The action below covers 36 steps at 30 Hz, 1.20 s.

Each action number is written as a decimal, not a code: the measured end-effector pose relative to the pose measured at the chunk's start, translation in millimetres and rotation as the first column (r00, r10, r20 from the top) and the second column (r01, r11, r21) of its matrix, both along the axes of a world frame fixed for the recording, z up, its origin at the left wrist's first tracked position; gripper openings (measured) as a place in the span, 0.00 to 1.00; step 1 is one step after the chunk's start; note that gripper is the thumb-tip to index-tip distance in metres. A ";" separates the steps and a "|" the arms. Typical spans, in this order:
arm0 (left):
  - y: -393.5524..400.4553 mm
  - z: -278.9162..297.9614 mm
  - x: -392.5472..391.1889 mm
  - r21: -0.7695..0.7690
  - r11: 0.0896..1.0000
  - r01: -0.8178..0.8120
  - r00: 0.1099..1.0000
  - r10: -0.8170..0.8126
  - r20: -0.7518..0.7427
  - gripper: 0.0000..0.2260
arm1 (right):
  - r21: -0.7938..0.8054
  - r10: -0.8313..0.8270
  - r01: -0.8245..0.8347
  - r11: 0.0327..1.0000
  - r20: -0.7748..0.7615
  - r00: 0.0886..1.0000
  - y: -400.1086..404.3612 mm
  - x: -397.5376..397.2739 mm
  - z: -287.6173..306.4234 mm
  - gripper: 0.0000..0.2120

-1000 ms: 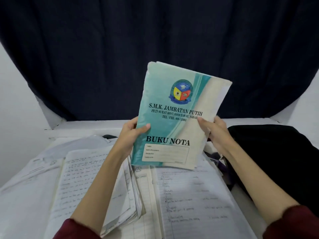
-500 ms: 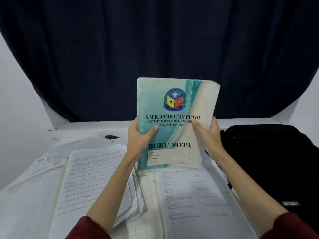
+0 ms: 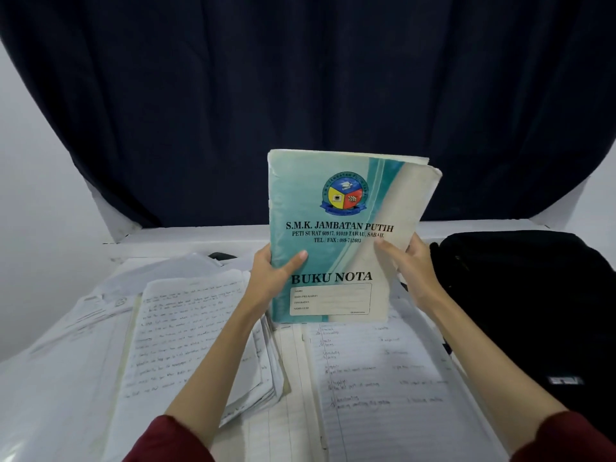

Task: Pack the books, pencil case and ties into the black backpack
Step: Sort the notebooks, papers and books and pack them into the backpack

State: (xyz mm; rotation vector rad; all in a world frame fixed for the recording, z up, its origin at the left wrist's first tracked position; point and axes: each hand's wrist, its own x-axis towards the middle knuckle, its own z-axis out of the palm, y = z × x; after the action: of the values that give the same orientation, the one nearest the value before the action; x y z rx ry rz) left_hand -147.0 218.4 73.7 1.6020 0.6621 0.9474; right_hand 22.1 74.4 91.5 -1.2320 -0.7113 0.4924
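A teal and cream notebook (image 3: 343, 235) marked "BUKU NOTA" stands upright in front of me, its lower edge just above the papers. My left hand (image 3: 273, 275) grips its left edge with the thumb across the cover. My right hand (image 3: 411, 265) grips its right edge, thumb on the front. The black backpack (image 3: 520, 295) lies on the table at the right, close beside my right hand. No pencil case or ties can be made out.
Open handwritten exercise books (image 3: 186, 331) and loose sheets (image 3: 376, 368) cover the white table below my arms. A small dark object (image 3: 221, 256) peeks out behind the papers. A dark blue curtain (image 3: 300, 95) hangs behind, above a white ledge (image 3: 200, 235).
The notebook has swung from a rightward tilt to upright and dropped lower toward the papers. Both hands kept their grip on its edges.
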 end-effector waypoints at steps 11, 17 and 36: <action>-5.4 -7.1 -1.1 0.059 0.997 -0.047 0.999 0.045 0.024 0.25 | -0.097 0.005 -0.002 0.995 0.023 1.000 2.4 -4.7 -7.8 0.16; -6.5 -8.6 -4.3 0.062 0.998 -0.014 1.000 0.015 -0.016 0.31 | -0.115 -0.023 0.024 0.993 0.010 1.000 4.1 -3.2 -10.9 0.15; -32.1 5.2 7.3 0.223 0.963 -0.150 0.987 0.131 0.096 0.22 | -0.052 -0.141 0.150 0.987 0.149 0.979 -13.0 1.2 -8.9 0.18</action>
State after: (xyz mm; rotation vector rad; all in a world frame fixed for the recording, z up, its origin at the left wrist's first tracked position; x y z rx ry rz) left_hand -139.7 186.3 78.9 1.7260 0.6347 1.2235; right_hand 23.3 61.4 82.6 -1.3780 -0.7260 0.3085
